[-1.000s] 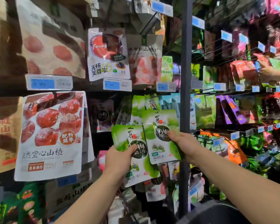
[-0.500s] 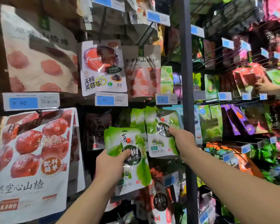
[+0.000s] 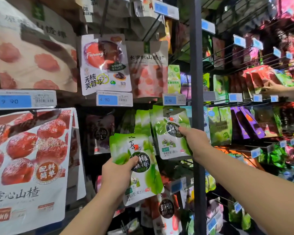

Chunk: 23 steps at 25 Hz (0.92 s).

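I stand at a shop rack of hanging snack pouches. My left hand (image 3: 116,175) grips a green plum-jelly pouch (image 3: 143,173) by its lower left side, thumb across the front, holding it free of the rack. Up and to the right, my right hand (image 3: 193,141) pinches the right edge of a second green pouch (image 3: 168,138), thumb on its dark round label. That pouch hangs at the front of a row of like green pouches (image 3: 141,121) on a peg.
A dark upright post (image 3: 196,65) rises just right of my right hand. Large red hawthorn bags (image 3: 29,160) hang at the left, blue price tags (image 3: 107,99) line the rails. Another person's hand (image 3: 275,88) reaches into the red packs at far right.
The view has shifted, so the rack sits lower and closer. My right hand with its pouch has risen toward the peg row. The left hand keeps its grip.
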Tool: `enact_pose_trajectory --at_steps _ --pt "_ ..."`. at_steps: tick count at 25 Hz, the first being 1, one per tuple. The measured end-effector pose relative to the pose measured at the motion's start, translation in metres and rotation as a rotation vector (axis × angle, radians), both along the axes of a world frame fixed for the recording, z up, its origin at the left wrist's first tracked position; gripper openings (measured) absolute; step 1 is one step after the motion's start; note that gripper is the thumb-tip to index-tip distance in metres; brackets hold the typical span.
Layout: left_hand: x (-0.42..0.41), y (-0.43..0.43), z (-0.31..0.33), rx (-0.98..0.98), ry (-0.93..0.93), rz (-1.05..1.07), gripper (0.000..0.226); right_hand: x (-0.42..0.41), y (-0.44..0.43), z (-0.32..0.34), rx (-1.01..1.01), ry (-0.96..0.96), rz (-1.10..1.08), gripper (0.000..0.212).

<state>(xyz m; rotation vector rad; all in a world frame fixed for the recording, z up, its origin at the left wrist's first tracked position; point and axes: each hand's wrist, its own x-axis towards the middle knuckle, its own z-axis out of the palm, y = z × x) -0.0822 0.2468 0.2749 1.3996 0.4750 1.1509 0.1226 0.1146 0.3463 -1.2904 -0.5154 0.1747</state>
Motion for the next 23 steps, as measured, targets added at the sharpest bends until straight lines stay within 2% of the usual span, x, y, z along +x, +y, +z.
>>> enact_pose_trajectory --at_steps 7,14,23 --pt "-0.007 0.008 -0.002 0.007 0.031 0.001 0.018 -0.001 0.002 -0.002 -0.011 -0.024 -0.020 0.016" --pt "-0.007 0.002 0.001 -0.008 0.021 -0.006 0.015 -0.004 -0.007 -0.008 0.081 -0.081 -0.013 0.011" --pt "-0.009 -0.008 0.004 -0.021 -0.003 -0.033 0.012 -0.009 -0.012 -0.008 0.098 -0.108 -0.009 0.013"
